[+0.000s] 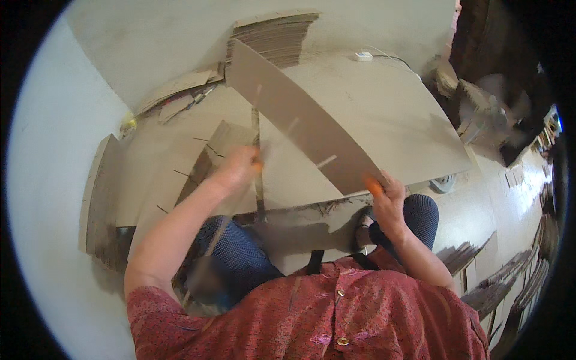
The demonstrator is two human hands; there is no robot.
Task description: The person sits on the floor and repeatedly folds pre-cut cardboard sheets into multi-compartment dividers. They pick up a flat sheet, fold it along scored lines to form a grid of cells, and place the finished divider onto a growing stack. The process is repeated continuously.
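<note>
My right hand [389,201] grips the near end of a long cardboard strip [300,123]. The strip stands tilted across the table [408,126], its far end up toward the back, and pale slots show along it. An orange cover sits on a fingertip of this hand. Further left, my left hand [235,167] is raised and smeared by motion, its fingers curled, with orange at the fingertips. A faint blurred band runs from it down toward my lap; what it holds I cannot make out. Beneath that hand lies a slotted cardboard piece [207,159] with dark slits.
Cardboard strips are stacked at the back [273,39] and at the table's left end [102,201]. A pen-like tool [203,96] lies near the wall. Behind, a small white box [363,56] has a cable. More cardboard stacks [504,282] stand on the floor at right.
</note>
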